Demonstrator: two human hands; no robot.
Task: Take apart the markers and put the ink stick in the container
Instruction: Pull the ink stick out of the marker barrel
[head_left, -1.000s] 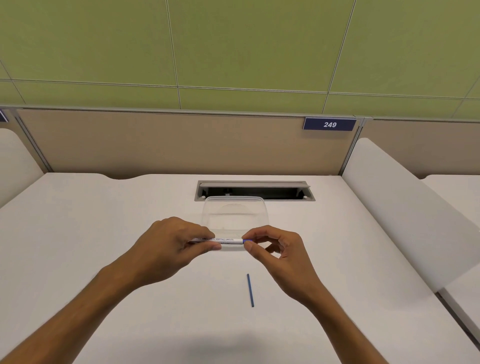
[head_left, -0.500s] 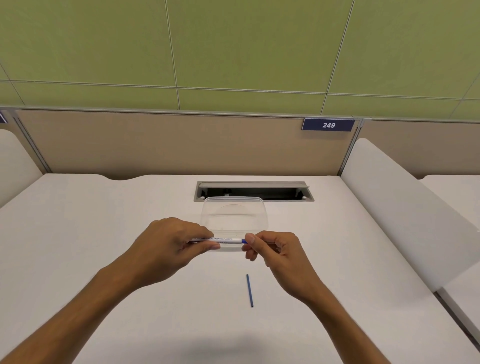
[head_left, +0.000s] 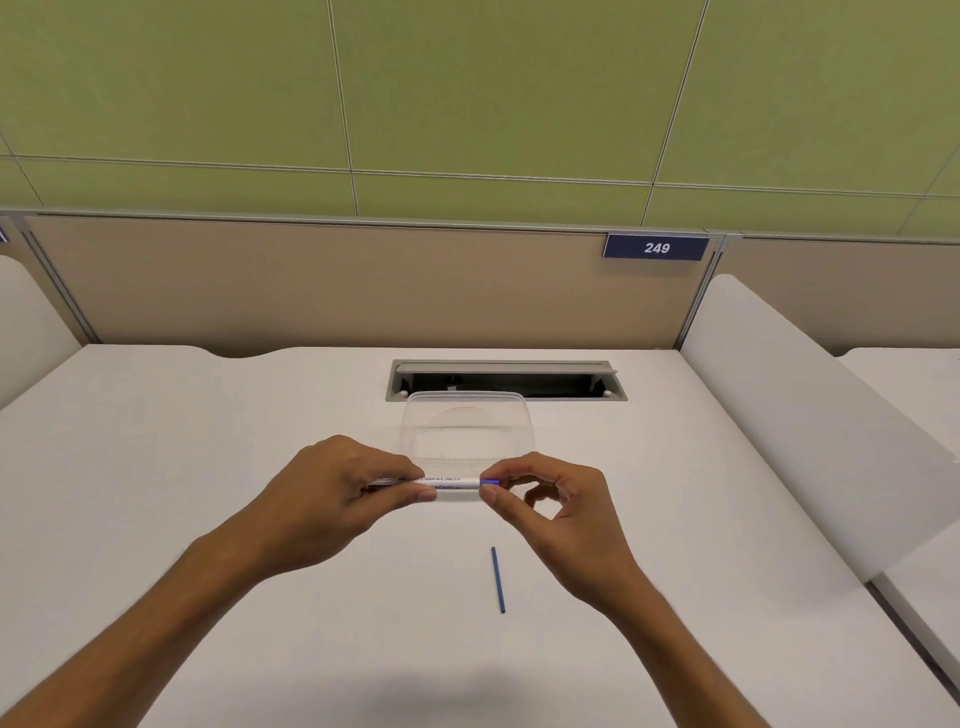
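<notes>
A white marker (head_left: 447, 484) with printed text lies level between my hands, just above the table. My left hand (head_left: 337, 493) is wrapped around its left part. My right hand (head_left: 550, 499) pinches the blue end piece (head_left: 490, 482) at the marker's right end with thumb and forefinger. A thin blue ink stick (head_left: 498, 579) rests on the table below my hands, nearer to me. A clear plastic container (head_left: 467, 415) stands just behind the marker; I see nothing inside it.
The white desk (head_left: 156, 467) has a cable slot (head_left: 506, 380) with a raised flap behind the container. A beige partition with a "249" label (head_left: 656, 248) closes the back. White side dividers (head_left: 810, 415) flank the desk.
My right hand's fingers have shifted on the marker's right end, from a tighter grip to a thumb-and-forefinger pinch on the blue piece. The left hand and marker have stayed put.
</notes>
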